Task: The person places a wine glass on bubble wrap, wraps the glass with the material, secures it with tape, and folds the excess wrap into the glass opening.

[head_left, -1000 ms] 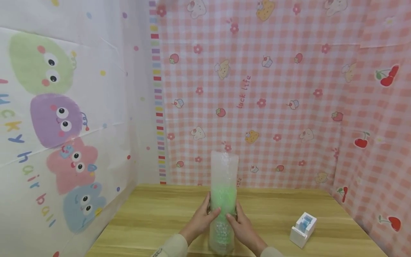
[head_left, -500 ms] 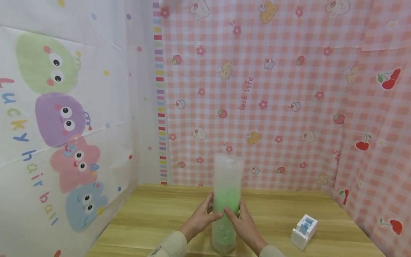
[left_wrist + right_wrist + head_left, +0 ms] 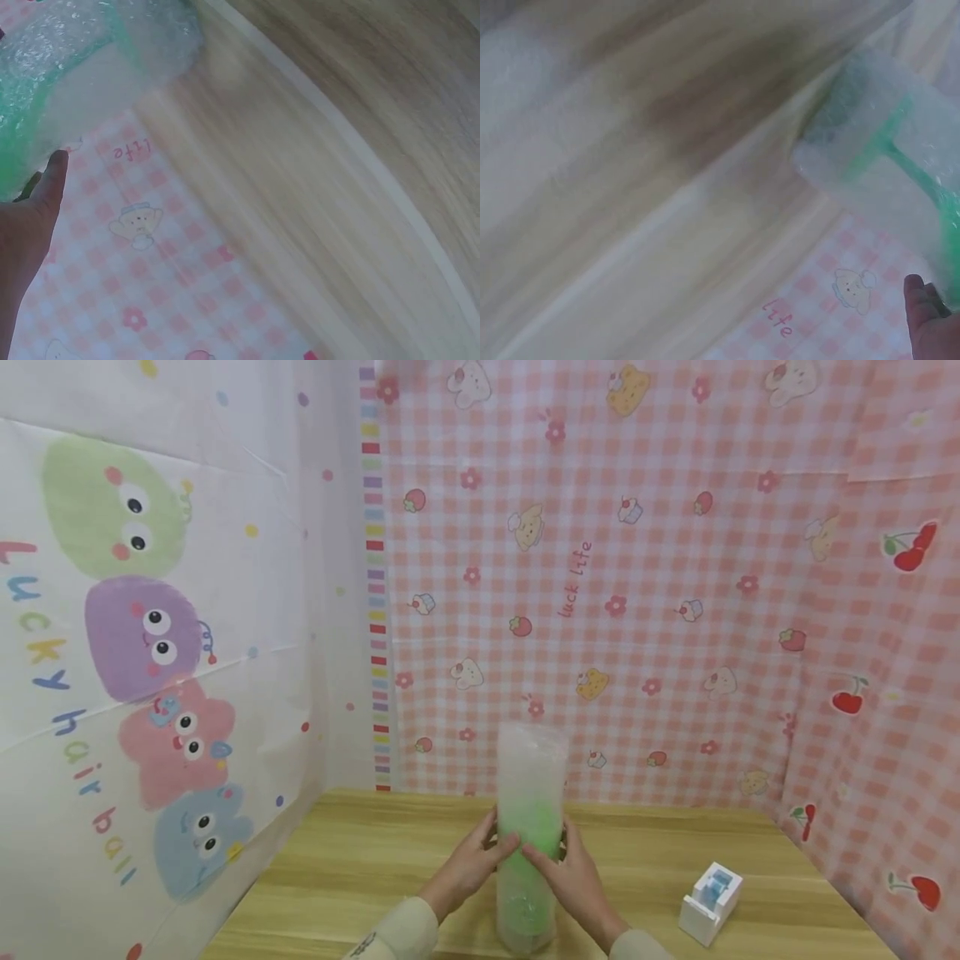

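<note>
A tall bundle of bubble wrap (image 3: 531,768) stands upright, or nearly so, at the near middle of the table. Something green shows blurrily through its layers. In the right wrist view the green part (image 3: 889,148) has a T-like end inside the wrap; its kind cannot be told. My left hand (image 3: 467,867) grips the bundle's left side, thumb on the front and fingers reaching behind. From the right, my right hand (image 3: 572,878) holds it the same way, its thumb close to the left one. Most fingers are hidden behind the wrap.
A small white tape dispenser (image 3: 711,902) with a blue roll sits on the wood-grain table (image 3: 630,852) to the right. Pink checked cloth (image 3: 660,560) hangs at the back and right, and a white cartoon-printed sheet (image 3: 277,602) on the left.
The bundle has shifted slightly right in the view and turned a little, as the head view itself moved slightly. My thumbs have changed place on its front; both hands still hold it.
</note>
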A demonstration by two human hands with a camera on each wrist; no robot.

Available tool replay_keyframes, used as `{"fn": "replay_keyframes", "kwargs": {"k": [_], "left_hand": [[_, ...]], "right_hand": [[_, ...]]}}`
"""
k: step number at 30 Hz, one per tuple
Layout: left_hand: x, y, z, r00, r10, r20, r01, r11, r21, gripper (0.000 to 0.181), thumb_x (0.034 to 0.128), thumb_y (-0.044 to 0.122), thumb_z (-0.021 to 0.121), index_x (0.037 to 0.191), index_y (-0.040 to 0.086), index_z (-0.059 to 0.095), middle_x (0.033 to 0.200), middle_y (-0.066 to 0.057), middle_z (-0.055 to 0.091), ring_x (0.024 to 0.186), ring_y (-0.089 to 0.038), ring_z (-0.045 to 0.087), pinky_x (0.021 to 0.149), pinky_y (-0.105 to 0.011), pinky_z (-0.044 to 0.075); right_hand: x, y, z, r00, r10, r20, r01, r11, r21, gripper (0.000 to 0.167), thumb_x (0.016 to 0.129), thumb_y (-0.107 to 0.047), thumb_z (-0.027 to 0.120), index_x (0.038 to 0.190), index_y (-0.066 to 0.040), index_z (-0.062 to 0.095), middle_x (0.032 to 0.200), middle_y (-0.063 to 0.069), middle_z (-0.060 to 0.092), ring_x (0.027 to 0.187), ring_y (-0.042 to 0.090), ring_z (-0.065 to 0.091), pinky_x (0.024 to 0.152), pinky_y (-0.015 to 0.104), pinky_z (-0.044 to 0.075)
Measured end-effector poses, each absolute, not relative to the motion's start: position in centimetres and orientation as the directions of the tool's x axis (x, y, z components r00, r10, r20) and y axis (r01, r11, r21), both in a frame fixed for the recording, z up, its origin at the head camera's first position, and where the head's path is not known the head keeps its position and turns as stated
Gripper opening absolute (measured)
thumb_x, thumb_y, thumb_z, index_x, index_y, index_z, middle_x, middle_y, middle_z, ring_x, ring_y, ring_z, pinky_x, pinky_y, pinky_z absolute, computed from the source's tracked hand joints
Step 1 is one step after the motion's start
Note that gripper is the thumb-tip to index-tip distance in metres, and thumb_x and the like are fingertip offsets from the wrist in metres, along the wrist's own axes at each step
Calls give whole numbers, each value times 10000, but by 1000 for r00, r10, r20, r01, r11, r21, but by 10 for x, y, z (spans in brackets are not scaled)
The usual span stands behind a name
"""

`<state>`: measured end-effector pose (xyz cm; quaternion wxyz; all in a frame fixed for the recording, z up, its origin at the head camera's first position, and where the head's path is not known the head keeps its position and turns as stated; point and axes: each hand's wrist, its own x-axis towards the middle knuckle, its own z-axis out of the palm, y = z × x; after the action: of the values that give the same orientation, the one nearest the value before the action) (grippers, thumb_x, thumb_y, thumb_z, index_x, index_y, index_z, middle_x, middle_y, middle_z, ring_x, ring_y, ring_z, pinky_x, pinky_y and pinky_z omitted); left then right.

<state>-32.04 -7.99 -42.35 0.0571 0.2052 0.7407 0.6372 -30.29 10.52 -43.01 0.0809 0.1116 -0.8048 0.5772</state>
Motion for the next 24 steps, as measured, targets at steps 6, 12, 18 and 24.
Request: {"fn": "replay_keyframes", "kwargs": {"k": [6,12,18,24], "left_hand": [[-319,-77,-413,-898,410,161,211,81,974,789,983,465,581,1595,183,170,1571,-185,302,1381,-415,366,1062,-601,376],[-321,-74,-409,-894,411,176,220,60,974,739,1013,483,511,1597,205,156,1570,-181,298,1365,-413,385,997,-583,446],[-323,-73,-405,-876,442,196,222,9,975,653,1025,415,525,1561,150,262,1467,-139,436,1274,-340,495,1018,-552,441],[-323,-72,-401,-877,443,186,203,-10,979,615,1017,380,557,1520,104,334,1381,-82,528,1208,-267,545,1022,-537,435]], "right_hand": [[-304,109,-421,-955,-95,280,-295,266,-918,749,961,-482,610,1513,-117,258,1345,200,516,1088,317,610,826,476,568],[-305,105,-413,-956,-84,282,-294,266,-918,796,934,-516,635,1494,-68,290,1311,180,542,1064,283,619,840,457,562],[-304,108,-409,-958,-82,274,-285,303,-909,779,927,-534,634,1505,-125,309,1298,152,561,1065,273,615,842,453,555],[-305,111,-401,-961,-79,266,-277,319,-906,691,931,-566,607,1436,-131,424,1226,113,621,1003,233,642,811,418,564]]}}
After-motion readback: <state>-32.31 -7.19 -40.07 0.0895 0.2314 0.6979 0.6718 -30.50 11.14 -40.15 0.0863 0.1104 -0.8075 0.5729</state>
